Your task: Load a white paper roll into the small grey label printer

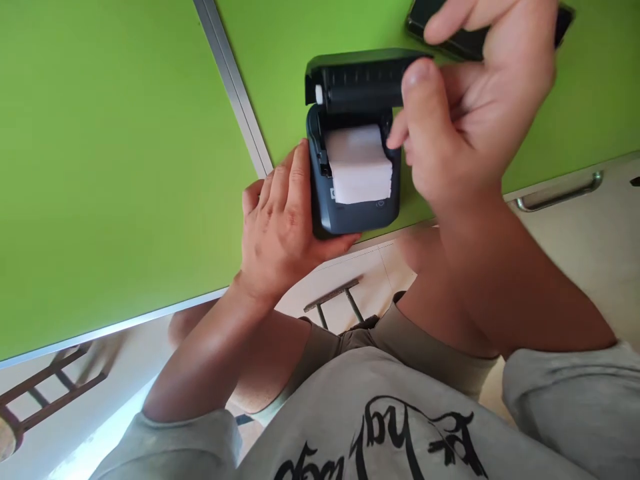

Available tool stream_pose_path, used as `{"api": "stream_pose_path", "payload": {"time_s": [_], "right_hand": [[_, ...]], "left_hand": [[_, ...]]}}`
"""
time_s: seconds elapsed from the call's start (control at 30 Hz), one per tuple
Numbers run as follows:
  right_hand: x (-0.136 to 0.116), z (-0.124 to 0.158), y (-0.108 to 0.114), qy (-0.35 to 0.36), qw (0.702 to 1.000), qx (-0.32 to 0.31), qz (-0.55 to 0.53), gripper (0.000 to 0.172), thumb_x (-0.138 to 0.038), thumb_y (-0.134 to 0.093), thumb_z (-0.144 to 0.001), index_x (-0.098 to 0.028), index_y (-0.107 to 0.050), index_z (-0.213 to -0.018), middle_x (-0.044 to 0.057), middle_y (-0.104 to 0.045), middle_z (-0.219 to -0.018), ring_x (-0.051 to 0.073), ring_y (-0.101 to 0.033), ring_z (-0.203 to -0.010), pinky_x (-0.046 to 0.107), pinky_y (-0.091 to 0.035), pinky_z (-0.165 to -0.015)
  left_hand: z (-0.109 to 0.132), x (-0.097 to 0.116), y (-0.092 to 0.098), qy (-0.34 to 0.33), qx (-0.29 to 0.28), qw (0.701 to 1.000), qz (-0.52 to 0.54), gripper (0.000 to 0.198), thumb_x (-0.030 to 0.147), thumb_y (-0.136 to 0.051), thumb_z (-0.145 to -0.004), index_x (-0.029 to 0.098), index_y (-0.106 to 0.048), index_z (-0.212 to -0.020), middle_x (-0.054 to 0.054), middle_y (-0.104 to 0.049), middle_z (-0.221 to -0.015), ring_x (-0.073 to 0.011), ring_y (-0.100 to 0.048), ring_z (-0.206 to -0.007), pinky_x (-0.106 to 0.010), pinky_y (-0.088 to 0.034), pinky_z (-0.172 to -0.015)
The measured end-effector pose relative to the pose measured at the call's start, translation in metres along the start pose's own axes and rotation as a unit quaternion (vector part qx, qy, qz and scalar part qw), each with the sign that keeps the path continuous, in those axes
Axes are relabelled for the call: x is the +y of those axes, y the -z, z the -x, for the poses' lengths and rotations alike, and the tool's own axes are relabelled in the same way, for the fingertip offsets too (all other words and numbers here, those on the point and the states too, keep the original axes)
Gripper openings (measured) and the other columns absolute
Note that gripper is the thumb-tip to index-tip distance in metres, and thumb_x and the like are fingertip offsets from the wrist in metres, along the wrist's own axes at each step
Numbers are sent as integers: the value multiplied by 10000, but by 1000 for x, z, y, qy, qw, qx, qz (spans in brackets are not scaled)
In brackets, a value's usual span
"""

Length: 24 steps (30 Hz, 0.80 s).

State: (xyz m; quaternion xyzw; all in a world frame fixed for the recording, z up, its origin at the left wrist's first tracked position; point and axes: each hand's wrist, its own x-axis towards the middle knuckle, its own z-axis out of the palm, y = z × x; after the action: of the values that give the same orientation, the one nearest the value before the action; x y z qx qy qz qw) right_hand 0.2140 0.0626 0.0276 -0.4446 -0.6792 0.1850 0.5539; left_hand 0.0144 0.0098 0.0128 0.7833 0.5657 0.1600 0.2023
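Note:
A small dark grey label printer point(350, 217) sits at the near edge of a green table point(125, 167), its lid point(360, 70) swung up and open. A white paper roll point(357, 163) lies in its bay. My left hand point(280, 227) wraps around the printer's left side and holds it. My right hand point(465, 113) hovers at the printer's right side, fingers curled, fingertips touching the right end of the paper roll and thumb near the lid.
A black phone point(460, 40) lies on the table behind my right hand. A metal seam point(233, 80) divides the green top. A drawer handle point(560, 193) shows at right. Stool frames point(45, 393) stand on the pale floor below.

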Motion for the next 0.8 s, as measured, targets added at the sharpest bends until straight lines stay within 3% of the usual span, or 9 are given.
{"api": "stream_pose_path", "payload": {"time_s": [0.07,0.13,0.23,0.27,0.37,0.5,0.63,0.73,0.8], "right_hand": [[0,-6,-4,16,998,35,-47,123,-274,-534,-1029,-231,-523,-914,-35,-540,-964,34,-547,-588,281,-381,-542],[-1,-10,-3,40,999,26,-24,169,-242,-567,-997,-230,-488,-848,-40,-529,-849,58,-561,-564,291,-356,-530],[-8,-18,3,26,977,-127,171,103,-201,-615,-913,-219,-560,-828,-38,-615,-751,137,-652,-653,324,-477,-654],[-10,-21,5,13,952,-189,242,44,-198,-607,-898,-221,-609,-860,-35,-654,-761,175,-688,-706,367,-518,-719],[-16,-30,10,-2,881,-322,347,209,-223,-568,-896,-285,-697,-1048,-38,-714,-863,273,-737,-881,487,-560,-798],[-17,-39,12,-9,859,-374,350,354,-252,-662,-827,-408,-692,-1143,-42,-719,-878,264,-698,-817,425,-547,-693],[-22,-48,7,-67,832,-419,357,589,-82,-763,-671,-331,-731,-1204,16,-797,-1050,297,-685,-832,399,-480,-660],[-25,-55,6,-89,815,-445,361,453,-172,-762,-746,-331,-726,-1169,-3,-784,-980,281,-660,-787,380,-438,-624],[-23,-54,8,-81,827,-447,331,286,-257,-726,-812,-325,-718,-1090,-16,-768,-906,255,-639,-740,366,-409,-598]], "left_hand": [[0,-1,0,-1,1,1000,-10,1143,928,-619,-754,236,-368,-1629,-186,-523,-1612,-448,-496,-1476,-571,-403,-1176],[1,-3,-1,-4,3,1000,-22,1164,946,-582,-763,189,-381,-1624,-213,-518,-1610,-450,-505,-1472,-564,-414,-1167],[2,-5,-3,-13,7,999,-31,1187,965,-550,-766,154,-390,-1618,-235,-518,-1604,-451,-523,-1457,-560,-424,-1160],[2,-5,-3,-15,8,999,-32,1191,970,-549,-763,155,-389,-1617,-236,-523,-1600,-451,-529,-1451,-559,-426,-1158],[2,-6,-4,-18,14,999,-31,1201,981,-554,-747,167,-393,-1614,-229,-540,-1587,-443,-544,-1437,-545,-437,-1145],[1,-5,-3,-21,17,999,-28,1157,968,-563,-759,207,-397,-1614,-205,-558,-1580,-438,-546,-1433,-555,-443,-1133],[2,-3,-1,-16,9,999,-31,1150,954,-556,-777,191,-385,-1621,-215,-549,-1582,-438,-546,-1432,-557,-442,-1138],[3,-4,-1,-19,10,999,-34,1125,944,-526,-807,177,-389,-1617,-211,-568,-1564,-424,-561,-1420,-541,-441,-1142],[4,-4,-2,-23,14,999,-37,1102,929,-521,-825,171,-395,-1616,-209,-576,-1560,-418,-564,-1419,-535,-442,-1139]]}}
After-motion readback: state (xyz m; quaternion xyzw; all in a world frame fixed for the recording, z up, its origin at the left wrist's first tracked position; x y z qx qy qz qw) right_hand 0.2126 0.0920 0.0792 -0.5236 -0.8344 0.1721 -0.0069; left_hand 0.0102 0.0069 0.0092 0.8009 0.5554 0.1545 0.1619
